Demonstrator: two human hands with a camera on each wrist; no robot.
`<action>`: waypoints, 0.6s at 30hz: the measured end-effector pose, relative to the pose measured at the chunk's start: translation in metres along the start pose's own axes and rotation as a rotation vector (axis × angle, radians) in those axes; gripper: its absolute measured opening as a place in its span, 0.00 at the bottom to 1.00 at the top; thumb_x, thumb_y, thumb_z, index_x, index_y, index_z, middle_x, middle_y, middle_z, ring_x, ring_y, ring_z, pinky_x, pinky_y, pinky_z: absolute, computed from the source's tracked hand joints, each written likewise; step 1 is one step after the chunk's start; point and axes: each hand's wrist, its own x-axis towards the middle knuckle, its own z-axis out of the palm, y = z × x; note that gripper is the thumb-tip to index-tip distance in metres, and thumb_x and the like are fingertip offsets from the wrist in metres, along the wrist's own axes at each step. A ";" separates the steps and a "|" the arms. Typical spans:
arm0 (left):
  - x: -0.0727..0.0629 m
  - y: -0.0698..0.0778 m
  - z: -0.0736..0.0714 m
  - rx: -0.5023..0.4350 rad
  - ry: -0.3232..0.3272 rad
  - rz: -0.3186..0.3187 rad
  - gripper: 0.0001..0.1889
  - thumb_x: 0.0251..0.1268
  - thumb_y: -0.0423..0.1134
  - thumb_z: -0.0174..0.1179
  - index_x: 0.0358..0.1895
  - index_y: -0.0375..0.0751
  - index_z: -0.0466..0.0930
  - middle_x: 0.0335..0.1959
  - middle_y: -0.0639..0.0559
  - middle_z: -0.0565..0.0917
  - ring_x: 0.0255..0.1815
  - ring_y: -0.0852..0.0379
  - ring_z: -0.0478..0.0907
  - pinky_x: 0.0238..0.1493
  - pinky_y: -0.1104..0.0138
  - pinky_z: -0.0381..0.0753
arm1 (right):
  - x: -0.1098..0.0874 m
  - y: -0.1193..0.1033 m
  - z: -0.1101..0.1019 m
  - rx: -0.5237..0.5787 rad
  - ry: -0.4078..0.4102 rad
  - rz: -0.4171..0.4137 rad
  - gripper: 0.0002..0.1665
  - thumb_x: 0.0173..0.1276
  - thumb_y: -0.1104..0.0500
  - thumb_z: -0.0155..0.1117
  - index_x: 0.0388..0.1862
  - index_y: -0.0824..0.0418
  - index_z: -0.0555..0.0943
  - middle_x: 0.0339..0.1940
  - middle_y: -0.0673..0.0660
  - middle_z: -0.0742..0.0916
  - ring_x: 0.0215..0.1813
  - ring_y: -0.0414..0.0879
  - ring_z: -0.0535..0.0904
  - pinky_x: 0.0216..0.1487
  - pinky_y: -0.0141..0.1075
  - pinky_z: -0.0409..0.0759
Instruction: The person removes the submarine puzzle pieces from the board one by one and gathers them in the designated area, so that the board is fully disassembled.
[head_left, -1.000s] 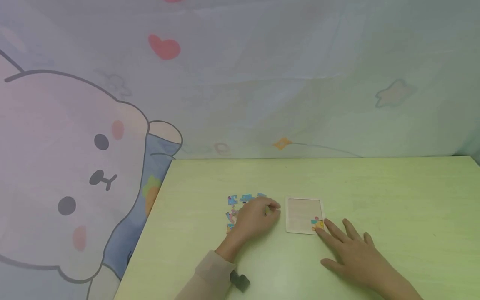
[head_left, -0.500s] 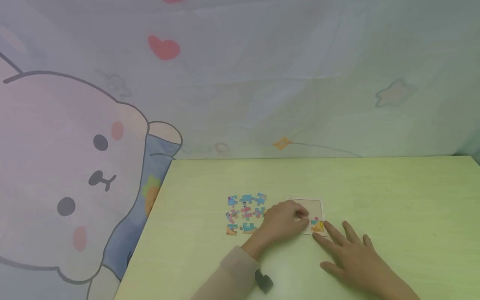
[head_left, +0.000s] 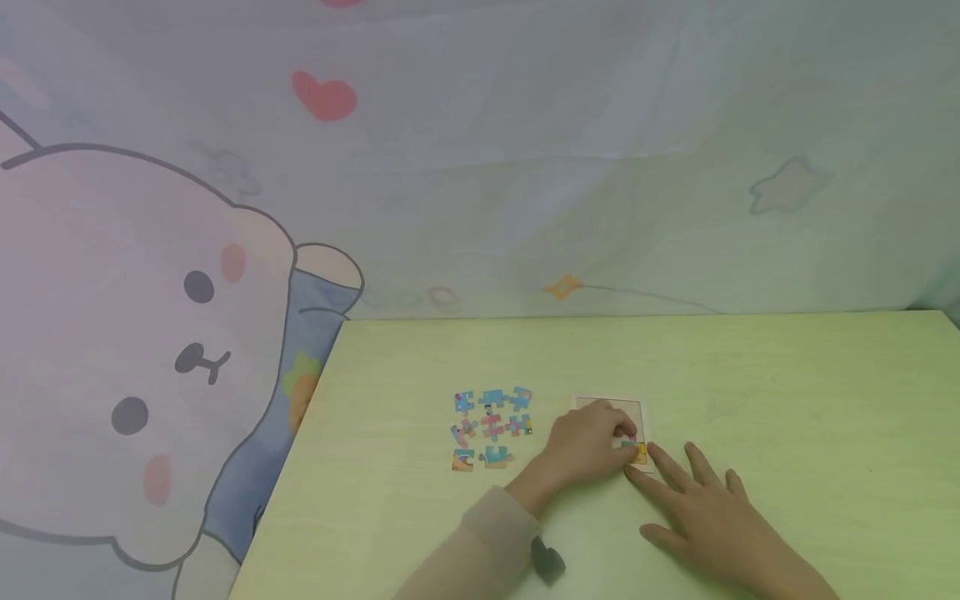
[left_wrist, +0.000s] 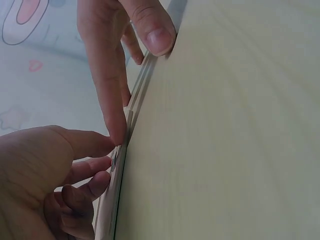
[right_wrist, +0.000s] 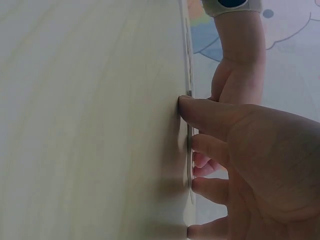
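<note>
My left hand [head_left: 588, 446] reaches over the shallow square puzzle tray [head_left: 611, 397], thumb and fingers curled. In the head view, its tips are at a yellow-and-blue jigsaw puzzle piece [head_left: 641, 454] in the tray's near right corner, covering part of it. The left wrist view has these fingertips pinching at a thin edge low in the tray. Beside that corner, my right hand [head_left: 708, 512] lies with fingers spread, its index fingertip and thumb nearest the tray. In the right wrist view, the right fingers [right_wrist: 210, 187] come down along the tray's edge.
Left of the tray, several loose jigsaw pieces [head_left: 492, 427] lie in rough rows on the pale yellow-green table [head_left: 787, 383]. A printed curtain [head_left: 480, 167] with a cartoon animal hangs behind the table's far edge. A dark heart-shaped piece hangs by the left sleeve [head_left: 502, 521].
My left hand has moved right, from beside the loose pieces across the tray to the piece in its near right corner. The right hand has stayed almost still.
</note>
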 end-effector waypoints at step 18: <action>-0.004 0.000 -0.001 -0.132 0.050 0.024 0.06 0.68 0.46 0.67 0.45 0.62 0.85 0.32 0.77 0.83 0.33 0.74 0.76 0.33 0.73 0.71 | 0.000 -0.001 0.000 0.007 0.009 0.002 0.37 0.71 0.34 0.65 0.76 0.42 0.74 0.79 0.59 0.71 0.73 0.78 0.64 0.52 0.80 0.68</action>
